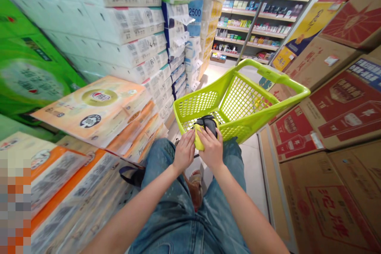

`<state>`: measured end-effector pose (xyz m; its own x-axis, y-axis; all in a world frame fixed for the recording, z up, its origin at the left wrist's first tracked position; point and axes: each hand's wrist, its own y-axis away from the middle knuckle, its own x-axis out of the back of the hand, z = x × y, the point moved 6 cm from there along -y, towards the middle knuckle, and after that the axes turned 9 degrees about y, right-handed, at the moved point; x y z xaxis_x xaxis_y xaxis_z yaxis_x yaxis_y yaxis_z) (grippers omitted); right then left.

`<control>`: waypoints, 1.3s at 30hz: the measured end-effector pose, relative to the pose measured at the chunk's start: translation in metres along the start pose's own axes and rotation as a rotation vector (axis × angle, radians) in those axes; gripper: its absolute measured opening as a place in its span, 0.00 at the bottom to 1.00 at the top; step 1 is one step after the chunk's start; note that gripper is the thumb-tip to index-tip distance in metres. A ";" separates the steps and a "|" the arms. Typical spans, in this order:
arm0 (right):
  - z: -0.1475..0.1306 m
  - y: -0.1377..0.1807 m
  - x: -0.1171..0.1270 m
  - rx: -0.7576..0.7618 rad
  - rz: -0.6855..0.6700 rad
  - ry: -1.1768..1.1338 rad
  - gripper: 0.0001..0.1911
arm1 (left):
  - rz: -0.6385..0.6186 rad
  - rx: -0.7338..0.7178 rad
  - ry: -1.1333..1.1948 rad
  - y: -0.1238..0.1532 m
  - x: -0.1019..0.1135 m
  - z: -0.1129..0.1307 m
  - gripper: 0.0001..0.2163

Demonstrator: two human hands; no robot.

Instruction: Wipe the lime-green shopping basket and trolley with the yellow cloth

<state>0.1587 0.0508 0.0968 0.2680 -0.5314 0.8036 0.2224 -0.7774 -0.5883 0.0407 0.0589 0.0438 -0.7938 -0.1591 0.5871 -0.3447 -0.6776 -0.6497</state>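
A lime-green plastic shopping basket (pixel 238 99) is tilted up in front of me in a narrow shop aisle. Both my hands are at its near edge. My left hand (pixel 184 151) and my right hand (pixel 212 147) are closed on the basket's yellow-green handle fitting (pixel 199 139), beside a black wheel (pixel 208 122). The basket's inside looks bare from here. Below the hands I see my legs in paint-flecked blue jeans (pixel 184 214).
Stacked packs of tissue paper (pixel 98 107) wall the left side. Brown and red cardboard cartons (pixel 333 127) are piled on the right. Shelves of small goods (pixel 256 12) stand at the aisle's far end. Pale floor tile (pixel 253 166) runs between.
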 end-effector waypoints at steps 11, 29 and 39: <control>0.133 -0.007 0.033 -0.141 0.047 0.187 0.26 | -0.016 -0.021 -0.001 -0.005 0.004 0.003 0.26; 0.122 -0.004 0.033 -0.049 0.023 0.143 0.25 | -0.023 -0.020 -0.007 -0.005 0.005 0.001 0.26; 0.006 0.008 0.002 -0.054 0.047 -0.008 0.26 | 0.007 -0.020 0.009 -0.003 -0.001 0.006 0.25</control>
<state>0.1661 0.0457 0.0931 0.2846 -0.5652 0.7743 0.1583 -0.7689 -0.6194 0.0453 0.0569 0.0484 -0.8010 -0.1571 0.5778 -0.3490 -0.6616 -0.6637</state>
